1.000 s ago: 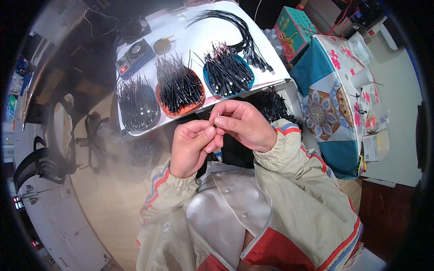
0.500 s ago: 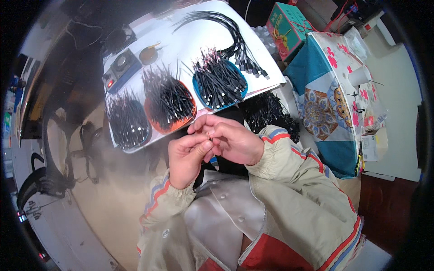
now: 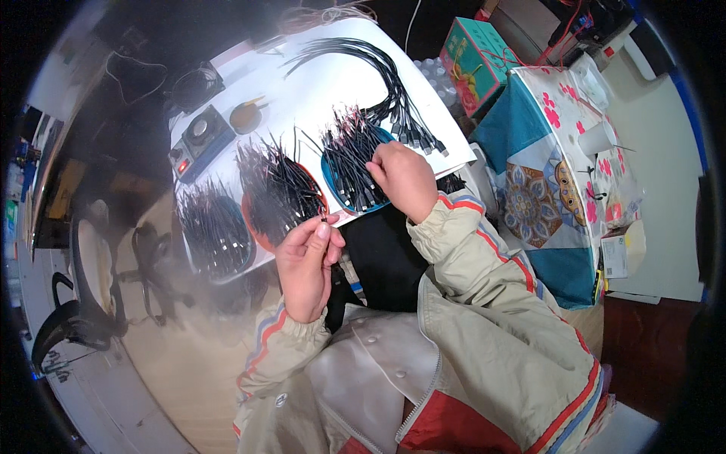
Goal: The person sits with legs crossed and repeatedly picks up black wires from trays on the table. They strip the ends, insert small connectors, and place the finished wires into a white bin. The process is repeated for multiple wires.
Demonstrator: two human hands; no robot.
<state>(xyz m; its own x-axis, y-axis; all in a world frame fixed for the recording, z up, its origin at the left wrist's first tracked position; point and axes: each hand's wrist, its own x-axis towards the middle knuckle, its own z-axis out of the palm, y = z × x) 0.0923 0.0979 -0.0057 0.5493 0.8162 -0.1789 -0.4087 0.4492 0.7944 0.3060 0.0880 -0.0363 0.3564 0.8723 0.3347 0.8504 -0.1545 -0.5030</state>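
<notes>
My left hand (image 3: pixel 308 266) is in front of the table's near edge, its thumb and forefinger pinched on a small dark piece (image 3: pixel 324 218) with a reddish tip; its exact kind is too small to make out. My right hand (image 3: pixel 408 178) is over the right side of a blue basket (image 3: pixel 386 136), its fingers curled beside the short black cables (image 3: pixel 354 166) standing in it. Its fingertips are partly hidden, and I cannot make out what they grip. Left of it, an orange basket (image 3: pixel 259 237) holds more black cables with metal plugs, next to another heap of cables (image 3: pixel 215 231).
On the white table (image 3: pixel 283 91) lie a bundle of long black cables (image 3: pixel 389 76), a small device with a knob (image 3: pixel 200 129) and a round tin (image 3: pixel 246 117). A cloth-covered table (image 3: pixel 529 181) and a green box (image 3: pixel 476 57) stand to the right.
My hands have parted. The right has moved up and right to the blue basket; the left stays near the table edge, still pinching the small piece.
</notes>
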